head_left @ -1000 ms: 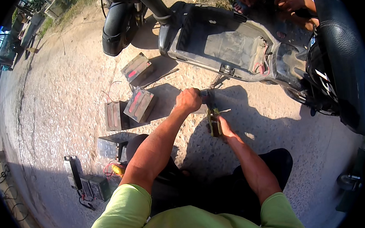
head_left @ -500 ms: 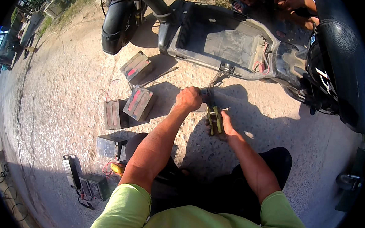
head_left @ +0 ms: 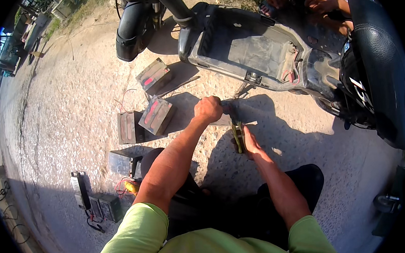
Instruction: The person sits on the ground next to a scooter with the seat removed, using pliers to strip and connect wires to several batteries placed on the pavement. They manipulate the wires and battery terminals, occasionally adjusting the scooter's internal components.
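My right hand [head_left: 250,142] is wrapped around the yellow handles of a pair of pliers [head_left: 237,138], which are squeezed close together. The dark head of the pliers points away from me, toward my left hand. Just to the left, my left hand [head_left: 208,109] is closed in a fist beside the plier head. A small dark piece shows at its right side, but what the fingers hold is hidden. Both hands are low over the rough ground, in front of the open floor well of a black scooter [head_left: 253,47].
Three grey block-shaped batteries [head_left: 155,115] stand to the left of my hands. Nearer me on the left lie a clear plastic box [head_left: 119,163], a yellow meter [head_left: 131,187] with wires and a dark charger-like unit [head_left: 108,207]. Another person's hands [head_left: 323,3] show at the upper right.
The plier handles, spread apart before, are now pressed together in my right hand. My left hand has hardly moved. The whole view has shifted slightly.
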The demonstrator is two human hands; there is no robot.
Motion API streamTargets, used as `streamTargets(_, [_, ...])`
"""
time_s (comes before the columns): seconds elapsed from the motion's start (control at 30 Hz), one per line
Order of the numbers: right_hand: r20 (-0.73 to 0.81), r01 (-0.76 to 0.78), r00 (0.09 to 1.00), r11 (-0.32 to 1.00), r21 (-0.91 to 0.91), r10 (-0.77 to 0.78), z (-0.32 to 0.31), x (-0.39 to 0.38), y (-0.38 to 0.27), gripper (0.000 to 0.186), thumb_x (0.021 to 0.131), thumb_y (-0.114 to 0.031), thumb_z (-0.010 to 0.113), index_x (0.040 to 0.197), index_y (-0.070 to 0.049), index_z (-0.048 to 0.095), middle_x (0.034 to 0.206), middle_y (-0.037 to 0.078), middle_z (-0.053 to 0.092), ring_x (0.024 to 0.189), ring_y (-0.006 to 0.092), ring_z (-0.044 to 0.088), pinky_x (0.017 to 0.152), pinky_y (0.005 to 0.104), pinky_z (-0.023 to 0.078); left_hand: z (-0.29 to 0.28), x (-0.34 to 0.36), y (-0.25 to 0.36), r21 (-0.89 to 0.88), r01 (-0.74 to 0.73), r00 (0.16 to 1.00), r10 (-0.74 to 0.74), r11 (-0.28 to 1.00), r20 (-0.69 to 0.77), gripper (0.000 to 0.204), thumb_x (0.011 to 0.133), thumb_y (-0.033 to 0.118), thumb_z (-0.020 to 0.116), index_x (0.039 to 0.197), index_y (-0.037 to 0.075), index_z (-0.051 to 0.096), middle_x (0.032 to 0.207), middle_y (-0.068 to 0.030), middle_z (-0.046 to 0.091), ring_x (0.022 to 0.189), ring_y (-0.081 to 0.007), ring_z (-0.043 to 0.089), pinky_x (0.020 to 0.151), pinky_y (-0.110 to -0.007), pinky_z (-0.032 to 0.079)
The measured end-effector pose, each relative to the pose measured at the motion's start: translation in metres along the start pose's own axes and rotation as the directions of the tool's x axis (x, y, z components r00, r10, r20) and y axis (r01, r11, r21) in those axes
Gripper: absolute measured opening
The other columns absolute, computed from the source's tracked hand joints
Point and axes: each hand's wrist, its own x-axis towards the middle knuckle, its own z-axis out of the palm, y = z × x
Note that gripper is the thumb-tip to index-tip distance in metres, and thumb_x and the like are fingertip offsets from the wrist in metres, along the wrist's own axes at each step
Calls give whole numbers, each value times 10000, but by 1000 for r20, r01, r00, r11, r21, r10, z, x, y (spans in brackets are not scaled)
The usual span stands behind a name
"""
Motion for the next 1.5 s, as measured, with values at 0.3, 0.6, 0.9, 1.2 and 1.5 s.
streamTargets(0.3, [113, -157, 978, 978, -137, 173, -10, -39, -13, 555, 1000, -535, 394, 1093, -47, 643, 786, 123, 689, 579, 217, 640, 559, 346, 527, -68, -19, 14, -438, 158, 987, -150, 885, 53, 216, 834, 263, 656, 945, 99, 742, 794, -88, 699, 764, -219, 638, 701, -342, 499])
streamTargets(0.6, [168, 45, 952, 429, -902, 254, -32, -97, -15, 551, 926, -520, 530, 1142, -28, 653, 1103, 168, 677, 939, 273, 669, 842, 373, 507, -78, -27, 38, -948, 283, 953, 151, -145, 261, 87, 897, 132, 677, 925, 52, 659, 880, -50, 675, 803, -159, 647, 683, -317, 528])
streamTargets(0.9, [141, 405, 913, 896, -182, -384, -12, -111, -108, 323, 969, -249, 598, 1215, -39, 594, 1025, 5, 621, 901, 100, 554, 805, 277, 462, -60, -51, 67, -860, 405, 910, 233, -311, 344, 53, 913, 47, 612, 961, 35, 593, 926, -92, 642, 862, -213, 649, 749, -350, 545])
streamTargets(1.2, [-87, 559, 817, 820, -121, -570, -19, -105, -114, 255, 968, -159, 598, 1155, 10, 646, 959, 14, 655, 836, 84, 558, 763, 229, 443, -57, -78, 91, -929, 298, 885, 300, 221, 356, 165, 863, 78, 682, 977, -21, 615, 770, -72, 640, 689, -129, 629, 553, -264, 514])
streamTargets(1.5, [-300, 431, 899, 766, 478, -319, -72, -94, -147, 187, 966, -228, 623, 1106, -104, 624, 1023, 45, 676, 871, 158, 649, 694, 265, 490, -69, -69, 84, -788, 62, 875, 347, 612, 338, 208, 916, 210, 661, 988, 22, 713, 768, -43, 665, 724, -109, 602, 656, -296, 490])
